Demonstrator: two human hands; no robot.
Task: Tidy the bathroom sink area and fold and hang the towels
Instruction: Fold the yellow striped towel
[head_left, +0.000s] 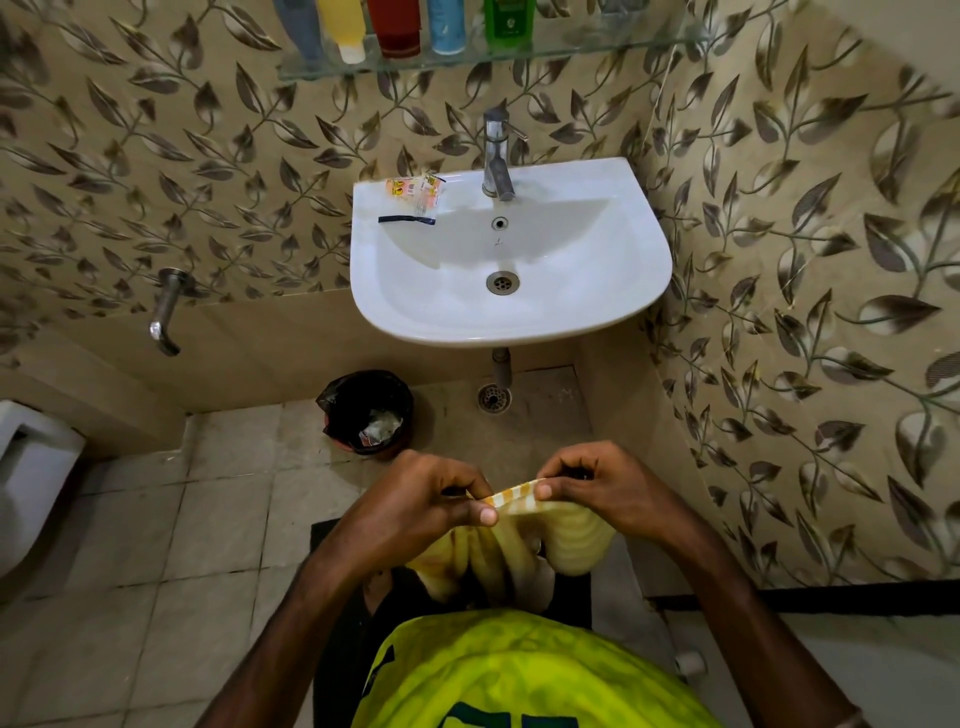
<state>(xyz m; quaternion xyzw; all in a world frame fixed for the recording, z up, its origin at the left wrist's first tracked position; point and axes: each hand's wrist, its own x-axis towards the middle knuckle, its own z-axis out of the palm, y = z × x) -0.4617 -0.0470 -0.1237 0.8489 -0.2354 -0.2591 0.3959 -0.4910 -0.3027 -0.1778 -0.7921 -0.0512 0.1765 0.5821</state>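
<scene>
Left hand and right hand each pinch the top hem of a soft, yellow-and-white striped towel, hanging in folds at 6 o'clock. Glossy white ceramic sink at 12 o'clock carries crinkled sachets.

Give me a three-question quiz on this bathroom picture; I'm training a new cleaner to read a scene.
1. True or false: both hands, left hand and right hand, pinch the striped towel.
2. Where do the empty sachets lie? A) on the sink rim, left of the tap; B) in the basin; C) on the floor.
3. What lines the bin under the sink?

Key: 1 true; 2 A; 3 a black bag.
</scene>
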